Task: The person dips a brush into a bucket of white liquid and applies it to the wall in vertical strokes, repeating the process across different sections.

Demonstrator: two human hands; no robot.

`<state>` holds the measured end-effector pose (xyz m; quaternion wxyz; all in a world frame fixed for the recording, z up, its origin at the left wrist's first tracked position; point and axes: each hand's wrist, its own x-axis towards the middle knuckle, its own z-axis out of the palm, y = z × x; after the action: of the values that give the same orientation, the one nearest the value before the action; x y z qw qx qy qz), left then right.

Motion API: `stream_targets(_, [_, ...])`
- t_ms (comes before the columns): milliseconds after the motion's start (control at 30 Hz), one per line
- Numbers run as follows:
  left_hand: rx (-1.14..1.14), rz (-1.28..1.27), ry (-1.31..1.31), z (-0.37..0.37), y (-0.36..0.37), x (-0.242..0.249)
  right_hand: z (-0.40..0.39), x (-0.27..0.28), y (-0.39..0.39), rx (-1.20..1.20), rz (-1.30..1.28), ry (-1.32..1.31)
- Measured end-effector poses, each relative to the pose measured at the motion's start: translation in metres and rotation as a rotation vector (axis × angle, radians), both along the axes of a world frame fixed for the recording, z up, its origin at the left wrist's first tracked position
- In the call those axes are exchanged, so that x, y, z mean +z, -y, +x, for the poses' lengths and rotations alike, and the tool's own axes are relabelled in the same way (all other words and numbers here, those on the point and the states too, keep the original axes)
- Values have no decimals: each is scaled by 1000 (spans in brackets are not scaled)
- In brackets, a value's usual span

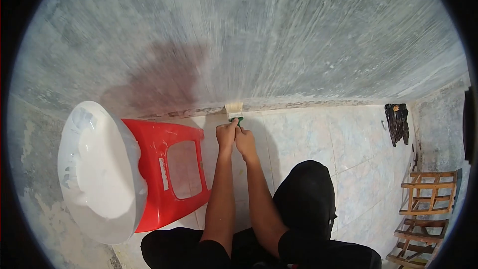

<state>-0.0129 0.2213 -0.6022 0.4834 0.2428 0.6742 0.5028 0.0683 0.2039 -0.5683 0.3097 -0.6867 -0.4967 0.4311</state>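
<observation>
A wide paintbrush with pale bristles and a green handle meets the foot of the grey, streaked wall. My left hand is closed on the handle. Pressed up beside it, my right hand is closed on the same handle, which the fingers mostly hide. To my left, a white basin holds white paint and rests on a red plastic stool.
Pale floor tiles run along the wall. A crumpled black plastic bag lies near the right corner. Wooden racks or slatted frames stand at the far right. My bent knee is close to my right arm.
</observation>
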Motion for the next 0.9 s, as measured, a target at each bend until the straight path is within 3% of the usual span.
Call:
stream_targets(100, [70,180,143,11,-7,124,1,89,-8,-7,40,-95])
stream_targets(167, [36,324,90,3,-15,169,0,150,-9,9,168,-259])
stream_targets(267, [-34,382,115,-1,-7,270,0,240,-1,33,235,-305])
stream_targets(467, [13,665,72,5,-11,425,3,390,-2,87,501,-437])
stream_targets(700, [2,1007,-170,0,-37,567,2,520,-31,131,830,-410])
stream_targets(900, [13,1089,-212,-12,-53,688,-3,631,-54,174,1117,-302])
